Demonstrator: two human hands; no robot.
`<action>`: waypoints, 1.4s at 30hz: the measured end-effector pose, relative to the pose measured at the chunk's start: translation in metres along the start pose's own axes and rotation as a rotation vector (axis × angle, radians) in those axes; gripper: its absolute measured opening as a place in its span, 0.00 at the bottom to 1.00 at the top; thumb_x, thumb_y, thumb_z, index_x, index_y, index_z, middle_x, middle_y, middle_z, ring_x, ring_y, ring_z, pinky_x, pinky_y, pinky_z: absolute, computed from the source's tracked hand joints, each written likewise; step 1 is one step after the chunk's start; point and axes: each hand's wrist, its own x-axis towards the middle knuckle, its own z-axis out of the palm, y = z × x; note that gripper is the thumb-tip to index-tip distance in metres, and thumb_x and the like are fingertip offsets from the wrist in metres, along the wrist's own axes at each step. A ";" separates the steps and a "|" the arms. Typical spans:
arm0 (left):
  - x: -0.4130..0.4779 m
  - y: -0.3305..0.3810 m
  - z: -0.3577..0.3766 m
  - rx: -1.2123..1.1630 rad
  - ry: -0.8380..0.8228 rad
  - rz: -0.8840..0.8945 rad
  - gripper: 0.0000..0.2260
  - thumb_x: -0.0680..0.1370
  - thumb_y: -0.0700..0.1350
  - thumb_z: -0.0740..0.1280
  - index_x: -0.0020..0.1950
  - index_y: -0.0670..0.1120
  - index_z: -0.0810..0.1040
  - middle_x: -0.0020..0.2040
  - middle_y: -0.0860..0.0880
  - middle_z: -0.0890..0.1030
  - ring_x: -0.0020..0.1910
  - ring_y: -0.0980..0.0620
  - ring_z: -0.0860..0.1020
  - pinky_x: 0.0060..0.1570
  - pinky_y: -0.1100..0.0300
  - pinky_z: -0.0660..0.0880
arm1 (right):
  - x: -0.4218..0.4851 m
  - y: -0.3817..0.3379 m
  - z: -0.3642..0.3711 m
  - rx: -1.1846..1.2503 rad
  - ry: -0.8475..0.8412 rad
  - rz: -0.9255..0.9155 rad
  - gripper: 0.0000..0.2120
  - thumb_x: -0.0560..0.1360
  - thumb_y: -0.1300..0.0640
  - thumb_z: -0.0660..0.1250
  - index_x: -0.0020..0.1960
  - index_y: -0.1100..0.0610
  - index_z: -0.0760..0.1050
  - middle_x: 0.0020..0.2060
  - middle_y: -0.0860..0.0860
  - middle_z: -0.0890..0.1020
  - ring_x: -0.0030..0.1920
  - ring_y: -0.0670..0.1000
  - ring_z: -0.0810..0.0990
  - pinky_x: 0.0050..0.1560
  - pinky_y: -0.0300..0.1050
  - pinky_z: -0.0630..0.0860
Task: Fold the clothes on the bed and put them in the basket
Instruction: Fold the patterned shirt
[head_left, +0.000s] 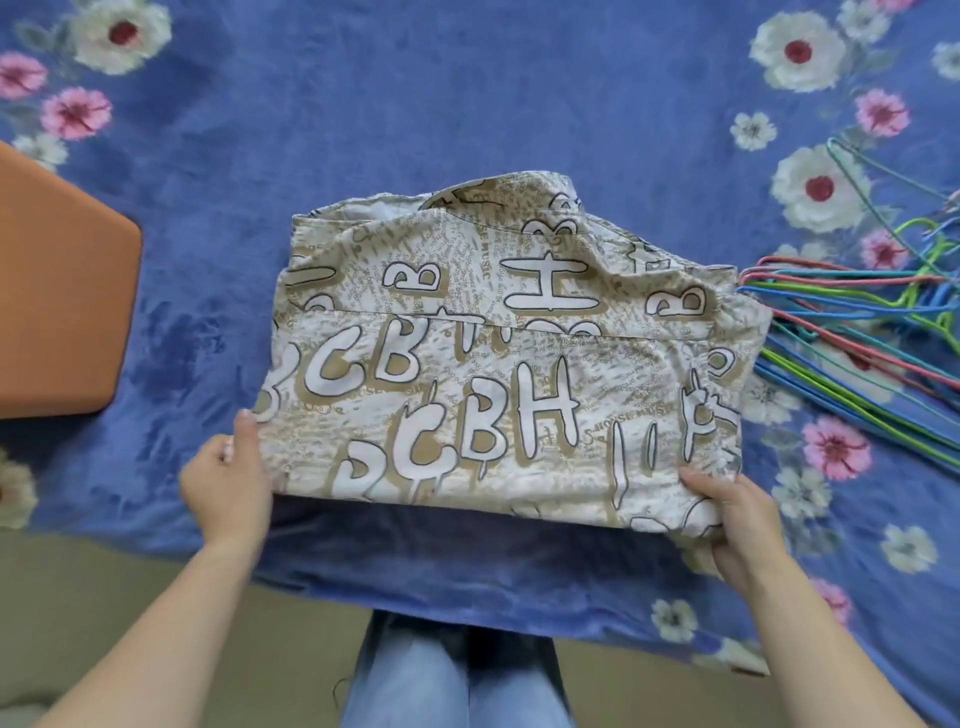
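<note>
A beige and white shirt (498, 358) printed with big letters lies folded on the blue flowered bed cover (363, 130), collar at the far side. My left hand (228, 483) grips its near left corner, thumb on top of the cloth. My right hand (737, 525) grips the near right corner, fingers curled round the bunched edge. The near edge of the shirt is lifted a little off the bed. An orange basket (57, 291) stands at the left edge of the view, only partly seen.
A heap of coloured wire hangers (857, 312) lies on the bed right of the shirt, touching its far right corner. The bed's near edge runs just in front of my legs in blue jeans (452, 680). Beige floor (104, 587) shows at lower left.
</note>
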 end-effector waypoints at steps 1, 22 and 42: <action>0.006 -0.001 -0.007 0.028 0.037 0.014 0.26 0.81 0.55 0.61 0.30 0.41 0.60 0.29 0.43 0.63 0.34 0.44 0.63 0.36 0.52 0.58 | -0.005 0.001 -0.002 -0.037 -0.060 0.013 0.14 0.70 0.71 0.69 0.55 0.65 0.78 0.42 0.57 0.86 0.35 0.54 0.85 0.30 0.47 0.80; -0.008 0.119 0.150 0.733 -0.509 0.955 0.25 0.81 0.64 0.42 0.77 0.64 0.39 0.77 0.49 0.30 0.73 0.40 0.26 0.68 0.36 0.29 | 0.034 -0.071 0.064 -0.618 0.256 -0.304 0.36 0.73 0.36 0.67 0.68 0.62 0.69 0.66 0.61 0.73 0.67 0.61 0.71 0.61 0.54 0.69; -0.128 0.128 0.207 0.629 -0.749 1.022 0.30 0.82 0.61 0.40 0.76 0.48 0.30 0.76 0.45 0.27 0.73 0.47 0.25 0.72 0.43 0.31 | 0.064 -0.060 0.032 -0.523 0.041 -0.380 0.25 0.80 0.43 0.60 0.30 0.51 0.56 0.26 0.49 0.58 0.28 0.49 0.57 0.33 0.47 0.51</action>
